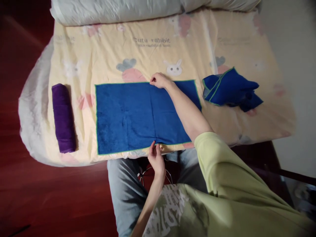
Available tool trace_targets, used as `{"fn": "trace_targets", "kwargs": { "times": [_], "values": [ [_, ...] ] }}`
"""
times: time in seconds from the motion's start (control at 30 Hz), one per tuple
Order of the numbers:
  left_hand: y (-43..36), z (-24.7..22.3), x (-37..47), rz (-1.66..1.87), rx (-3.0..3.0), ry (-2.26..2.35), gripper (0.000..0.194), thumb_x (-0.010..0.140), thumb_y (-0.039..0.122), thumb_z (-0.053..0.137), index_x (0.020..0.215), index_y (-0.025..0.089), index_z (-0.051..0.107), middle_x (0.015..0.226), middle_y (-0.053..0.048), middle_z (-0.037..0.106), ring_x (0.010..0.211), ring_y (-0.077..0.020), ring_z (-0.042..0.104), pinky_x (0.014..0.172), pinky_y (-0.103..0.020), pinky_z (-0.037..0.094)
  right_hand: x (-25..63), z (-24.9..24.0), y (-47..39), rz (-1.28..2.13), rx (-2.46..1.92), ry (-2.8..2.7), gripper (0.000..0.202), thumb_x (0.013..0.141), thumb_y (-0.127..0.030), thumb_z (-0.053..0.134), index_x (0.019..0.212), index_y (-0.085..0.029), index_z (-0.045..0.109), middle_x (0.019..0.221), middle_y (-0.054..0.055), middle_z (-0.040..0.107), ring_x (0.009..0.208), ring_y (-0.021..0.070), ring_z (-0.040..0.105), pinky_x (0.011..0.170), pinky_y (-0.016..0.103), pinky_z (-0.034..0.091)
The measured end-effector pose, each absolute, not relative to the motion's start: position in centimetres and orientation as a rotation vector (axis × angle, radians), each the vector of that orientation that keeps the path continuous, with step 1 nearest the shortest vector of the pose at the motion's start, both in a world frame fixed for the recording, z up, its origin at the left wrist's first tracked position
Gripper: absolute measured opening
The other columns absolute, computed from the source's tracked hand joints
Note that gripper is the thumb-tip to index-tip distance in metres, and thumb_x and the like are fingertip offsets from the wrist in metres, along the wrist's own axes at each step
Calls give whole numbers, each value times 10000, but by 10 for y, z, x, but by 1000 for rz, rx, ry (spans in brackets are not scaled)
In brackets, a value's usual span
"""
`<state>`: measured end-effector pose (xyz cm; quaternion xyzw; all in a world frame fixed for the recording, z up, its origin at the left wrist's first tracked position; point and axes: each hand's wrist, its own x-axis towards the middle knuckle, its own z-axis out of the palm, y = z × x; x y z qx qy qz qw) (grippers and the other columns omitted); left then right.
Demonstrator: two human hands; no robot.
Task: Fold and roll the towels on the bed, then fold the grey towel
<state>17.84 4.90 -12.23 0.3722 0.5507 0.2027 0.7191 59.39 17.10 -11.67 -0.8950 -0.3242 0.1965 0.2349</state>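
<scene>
A yellow rabbit-print sheet [158, 56] spreads over the bed, beside a dark red floor [24, 197]. On it the blue cloth [123, 115] lies flat between the person's two hands: the right hand [160, 80] reaches across it, fingertips pinched narrow on its far edge, while the left hand [156, 159] pinches its near edge. A purple roll [64, 118] lies to the left, and a crumpled cloth [232, 89] just beside its right end.
</scene>
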Motion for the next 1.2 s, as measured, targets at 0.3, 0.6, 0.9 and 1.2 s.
{"fn": "trace_targets", "kwargs": {
  "times": [0.3,0.6,0.9,1.2],
  "values": [
    [35,-142,166,608,980,1265,519,835,602,887,1104,170,782,1109,-97,754,922,-189,727,905,-326,599,586,-106,179,610,-2236,-802,236,874,-359,901,1002,-211,769,1026,50,817,1028,215,757,1010,342,611],
    [31,-136,168,470,885,1247,644,822,598,909,1313,196,800,1037,-85,785,971,-221,760,924,-337,612,600,-121,190,601,-2161,-791,193,933,-317,808,1073,-216,722,1058,60,798,1096,236,729,981,352,618],
    [31,-131,165,519,883,1281,672,815,612,910,1343,209,810,977,-70,771,919,-207,757,901,-327,619,606,-110,189,831,-2109,-912,452,742,-375,1009,1070,-220,739,1026,41,796,1087,254,732,997,381,615],
    [31,-137,169,528,894,1293,621,823,611,912,1273,190,837,1280,-139,789,1166,-270,759,1059,-367,593,612,-108,187,796,-2206,-901,365,821,-463,953,1024,-223,767,1000,13,789,958,228,720,912,348,604]
  ]
}}
